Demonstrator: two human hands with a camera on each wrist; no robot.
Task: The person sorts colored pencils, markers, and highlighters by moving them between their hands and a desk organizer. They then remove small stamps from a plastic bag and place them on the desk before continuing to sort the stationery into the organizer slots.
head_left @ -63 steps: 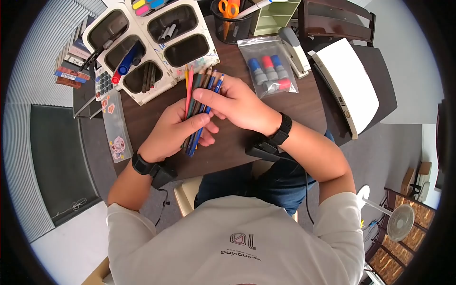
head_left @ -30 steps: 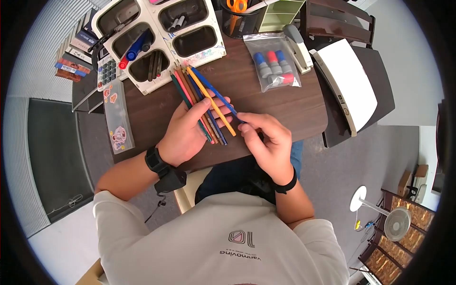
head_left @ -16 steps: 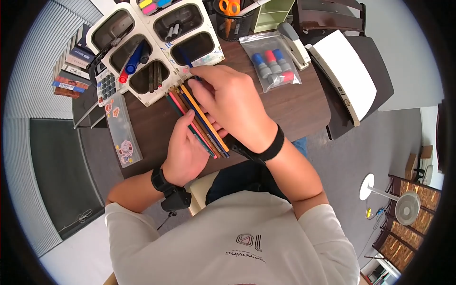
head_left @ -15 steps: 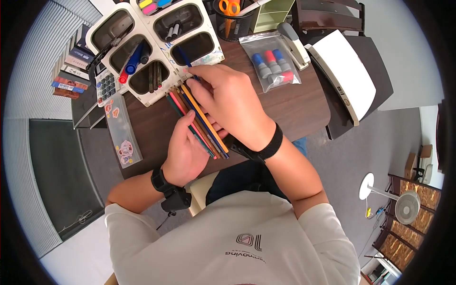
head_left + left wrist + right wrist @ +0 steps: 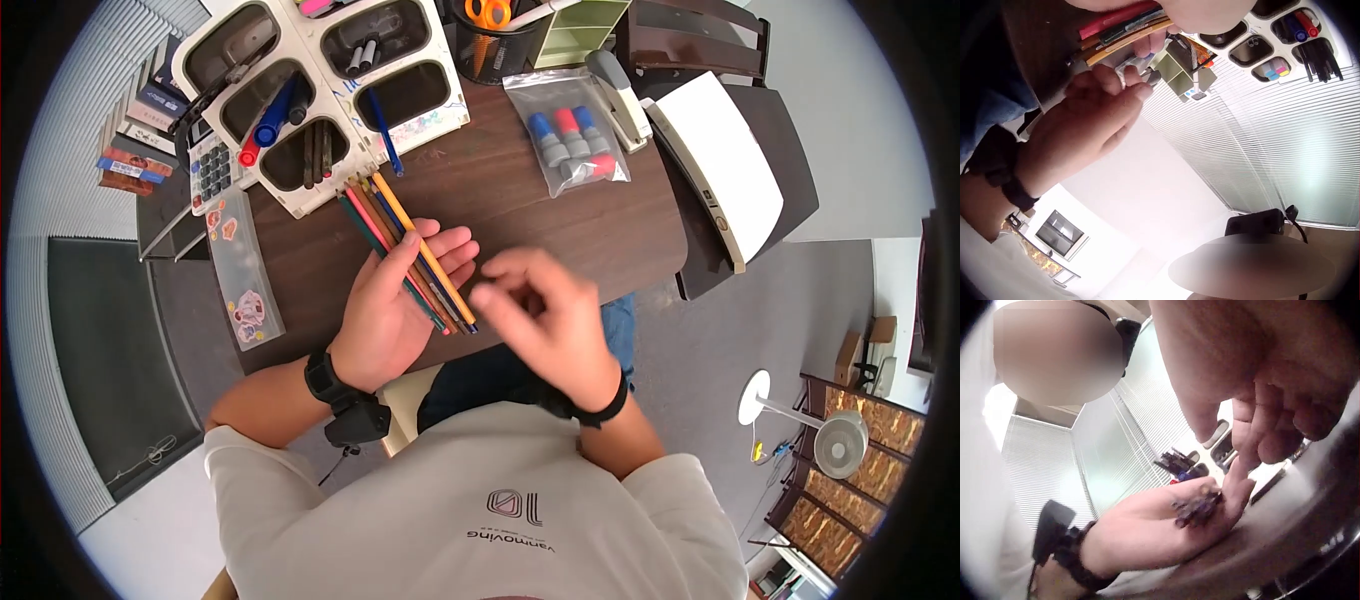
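A bundle of coloured pencils [image 5: 376,212], among them yellow, blue, brown, pink and green ones, lies across the palm of my left hand [image 5: 375,325], the thumb bent over it. My right hand [image 5: 550,325], blurred, is just right of the bundle's lower ends with fingers loosely bent and nothing in them. One blue pencil [image 5: 384,130] leans in the near right compartment of the white desk organizer [image 5: 437,133], its end sticking out over the near edge. In the right wrist view the pencil ends [image 5: 1197,506] show above the left palm.
Markers [image 5: 275,120] and dark pencils [image 5: 318,155] stand in other compartments. Left lie a calculator [image 5: 212,172] and a stickered clear case [image 5: 240,270]. On the right are a bag of small bottles [image 5: 567,145], a stapler [image 5: 617,100] and a mesh cup [image 5: 490,60] with scissors.
The right hand took a blue pencil from the bundle, put it into the organizer compartment, let go and came back beside the bundle. The left hand keeps hold of the other pencils.
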